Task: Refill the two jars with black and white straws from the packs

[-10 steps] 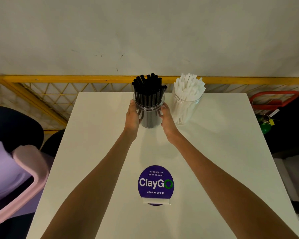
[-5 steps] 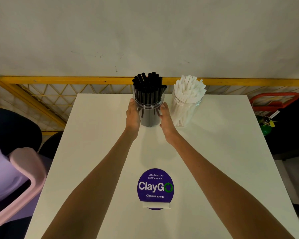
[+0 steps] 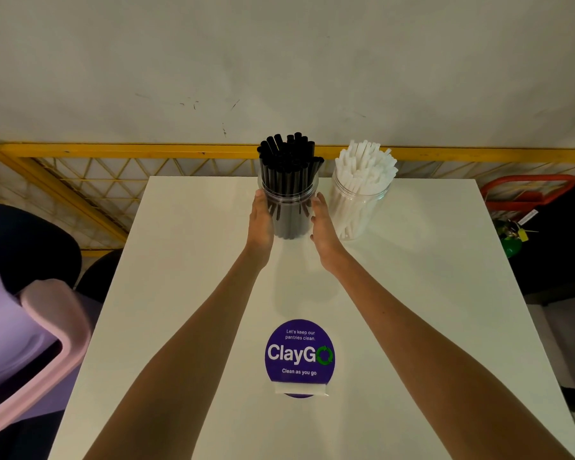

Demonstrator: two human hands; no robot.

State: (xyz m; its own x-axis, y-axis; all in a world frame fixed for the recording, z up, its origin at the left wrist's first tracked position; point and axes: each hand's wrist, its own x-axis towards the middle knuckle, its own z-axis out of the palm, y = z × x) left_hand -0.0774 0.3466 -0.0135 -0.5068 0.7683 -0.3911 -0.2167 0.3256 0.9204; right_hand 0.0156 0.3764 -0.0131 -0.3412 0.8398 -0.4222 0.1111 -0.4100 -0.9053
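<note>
Jar of black straws (image 3: 289, 210) stands upright at the table's (image 3: 180, 293) far edge, mid-width. Jar of white straws (image 3: 359, 207) stands just beside it, to the right. ClayGo sticker (image 3: 299, 355) lies toward the near edge. Left hand (image 3: 261, 224) lies flat against the black jar's left wall, fingers straight. Right hand (image 3: 324, 227), fingers straight, sits between the jars; contact unclear.

A shared pantry, judging by the ClayGo sticker (image 3: 299, 355) ("Let's keep our pantries clean").

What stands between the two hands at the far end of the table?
The head view shows the clear jar of black straws standing upright between the left hand and the right hand; nothing else is there.
</note>
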